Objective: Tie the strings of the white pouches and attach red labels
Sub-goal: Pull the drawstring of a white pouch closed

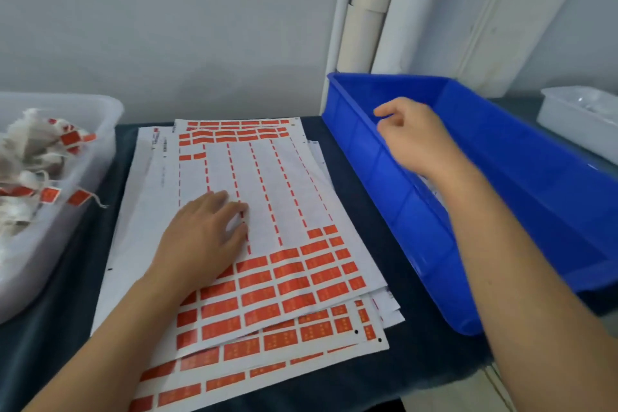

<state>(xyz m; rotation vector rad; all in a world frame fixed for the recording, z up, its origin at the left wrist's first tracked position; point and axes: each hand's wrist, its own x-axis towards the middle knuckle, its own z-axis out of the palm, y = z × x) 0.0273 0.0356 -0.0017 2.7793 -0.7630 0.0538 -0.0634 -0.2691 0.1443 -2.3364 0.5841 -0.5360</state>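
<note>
Resting left hand [204, 237] flat on label sheet [267, 278]; right hand [414, 137] over blue bin [501, 197].

Dark-covered table [394, 375]: label sheets [274, 281], blue bin [401, 191], two white tubs [50, 264].

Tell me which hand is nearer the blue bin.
Right. The right hand hangs over the blue bin, reaching inside; the left hand rests flat on the label sheets, left of the bin.

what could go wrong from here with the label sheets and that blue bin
The loosely fanned label sheets may slide or shuffle under the flat left hand. The right hand reaches over the blue bin wall, and the forearm could nudge the bin, which sits close to the table's front edge.
</note>
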